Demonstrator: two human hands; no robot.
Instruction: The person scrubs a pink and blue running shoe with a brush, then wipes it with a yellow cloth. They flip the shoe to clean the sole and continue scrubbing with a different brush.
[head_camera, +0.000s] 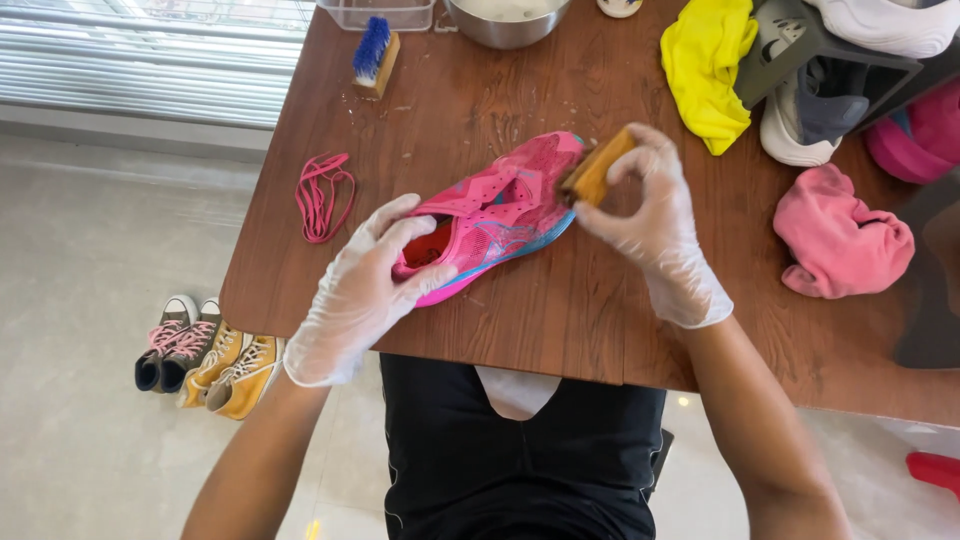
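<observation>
A pink sneaker (500, 205) with a blue sole edge lies on its side on the brown wooden table (560, 310). My left hand (365, 285), in a clear glove, grips the shoe at its heel opening. My right hand (650, 215), also gloved, holds a wooden-backed brush (597, 168) pressed against the toe end of the shoe.
Pink laces (322, 195) lie left of the shoe. A blue-bristled brush (375, 55), a clear tub (385, 12) and a metal bowl (505, 20) stand at the far edge. A yellow cloth (705, 70), a pink cloth (840, 235) and white shoes (800, 120) are on the right. Two pairs of sneakers (205, 355) rest on the floor.
</observation>
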